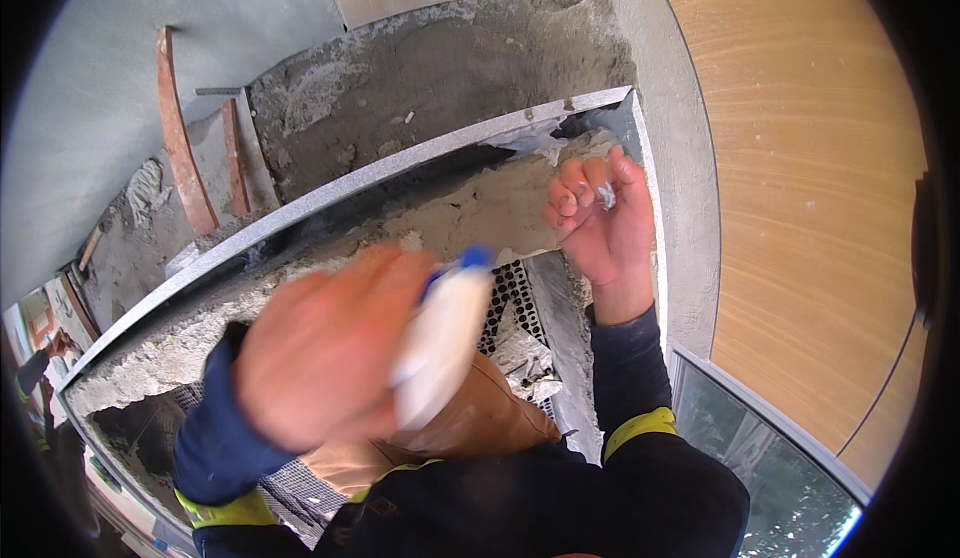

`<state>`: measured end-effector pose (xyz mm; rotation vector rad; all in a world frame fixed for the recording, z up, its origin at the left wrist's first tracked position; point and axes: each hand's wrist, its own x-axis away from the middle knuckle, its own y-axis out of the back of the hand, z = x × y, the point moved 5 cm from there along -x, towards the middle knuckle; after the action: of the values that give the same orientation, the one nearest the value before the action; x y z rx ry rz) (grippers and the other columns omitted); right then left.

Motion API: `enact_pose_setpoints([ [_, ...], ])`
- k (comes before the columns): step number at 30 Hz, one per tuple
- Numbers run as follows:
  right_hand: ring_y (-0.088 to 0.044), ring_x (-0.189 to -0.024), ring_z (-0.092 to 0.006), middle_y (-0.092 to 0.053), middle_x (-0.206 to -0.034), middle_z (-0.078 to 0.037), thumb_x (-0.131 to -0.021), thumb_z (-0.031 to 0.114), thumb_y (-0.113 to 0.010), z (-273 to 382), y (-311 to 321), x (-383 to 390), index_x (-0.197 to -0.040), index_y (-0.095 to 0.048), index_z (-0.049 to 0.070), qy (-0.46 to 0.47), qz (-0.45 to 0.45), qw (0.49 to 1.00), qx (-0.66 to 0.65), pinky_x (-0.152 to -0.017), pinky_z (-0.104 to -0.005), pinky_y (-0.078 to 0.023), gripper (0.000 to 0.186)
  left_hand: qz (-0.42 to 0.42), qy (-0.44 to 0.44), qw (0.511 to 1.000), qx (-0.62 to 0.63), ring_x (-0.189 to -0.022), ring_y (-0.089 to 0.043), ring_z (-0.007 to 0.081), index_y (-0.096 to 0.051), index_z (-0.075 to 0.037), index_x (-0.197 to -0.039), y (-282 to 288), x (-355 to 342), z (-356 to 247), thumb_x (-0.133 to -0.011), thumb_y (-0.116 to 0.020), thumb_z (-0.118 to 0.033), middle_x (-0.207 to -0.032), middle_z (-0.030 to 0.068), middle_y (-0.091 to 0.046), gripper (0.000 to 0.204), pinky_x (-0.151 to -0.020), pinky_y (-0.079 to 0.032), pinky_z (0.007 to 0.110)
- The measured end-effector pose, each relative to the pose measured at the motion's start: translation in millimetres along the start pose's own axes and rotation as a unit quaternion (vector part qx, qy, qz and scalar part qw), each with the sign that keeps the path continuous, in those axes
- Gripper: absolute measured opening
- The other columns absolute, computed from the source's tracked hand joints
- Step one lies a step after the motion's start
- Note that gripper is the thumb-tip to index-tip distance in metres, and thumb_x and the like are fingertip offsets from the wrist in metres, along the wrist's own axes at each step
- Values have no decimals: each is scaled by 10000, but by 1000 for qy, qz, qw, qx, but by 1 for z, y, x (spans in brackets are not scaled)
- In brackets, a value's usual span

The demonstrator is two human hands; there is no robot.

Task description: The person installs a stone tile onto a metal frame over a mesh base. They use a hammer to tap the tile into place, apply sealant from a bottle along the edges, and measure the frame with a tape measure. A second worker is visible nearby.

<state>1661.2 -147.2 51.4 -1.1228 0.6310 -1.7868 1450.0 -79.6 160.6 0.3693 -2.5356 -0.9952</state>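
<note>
My left hand, blurred by motion, is wrapped round a white plastic bottle with a blue cap. The bottle is tilted, its capped end up and toward the right. Farther right, my right hand is raised palm toward me with its fingers curled in. A small white dab or scrap shows at its fingers; whether they grip it or it clings to the skin, I cannot tell. Behind that hand lies a rough grey mortar ledge, with whitish film or paste near its right end.
A long metal edge strip curves across the opening. Beyond it are grey mortar and reddish wooden strips. Wood-look panels stand at right, above a glass pane. Black perforated mesh lies below. Another person's hand shows far left.
</note>
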Motion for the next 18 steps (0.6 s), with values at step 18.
enact_pose_setpoints([
  [18,-283,-474,-121,-313,-539,2,-873,295,-474,5,37,18,-641,-371,128,37,-95,993,-54,-430,-255,-238,305,-52,-110,992,24,-645,-596,309,-525,-17,-829,-100,-101,-48,-659,-622,-201,-725,138,-587,269,-551,-470,410],
])
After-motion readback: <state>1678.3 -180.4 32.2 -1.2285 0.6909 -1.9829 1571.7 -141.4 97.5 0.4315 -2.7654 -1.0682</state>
